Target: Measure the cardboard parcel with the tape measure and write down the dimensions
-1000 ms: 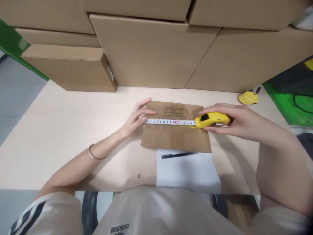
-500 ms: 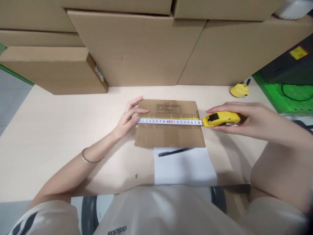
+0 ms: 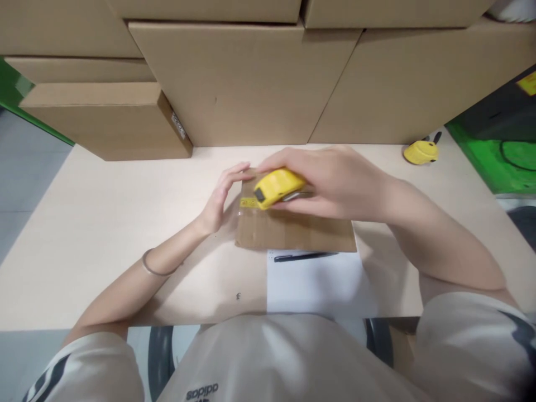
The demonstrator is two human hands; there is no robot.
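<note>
Right hand (image 3: 335, 181) closed grip around yellow tape measure (image 3: 278, 187), held over flat cardboard piece (image 3: 293, 231) mid-bench (image 3: 104, 223). Only short stub of blade showed, at cardboard's left edge. Left hand (image 3: 221, 198) open, fingertips resting on that edge, gripping nothing. Judged: measuring nearly over; pen (image 3: 305, 257) lay untouched on white paper (image 3: 318, 285), recording left.

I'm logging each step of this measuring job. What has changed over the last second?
The right hand carried the yellow tape measure leftward over the flat cardboard box, and the tape blade ran back in almost fully. The left hand stayed at the box's left edge; pen and paper unmoved.
</note>
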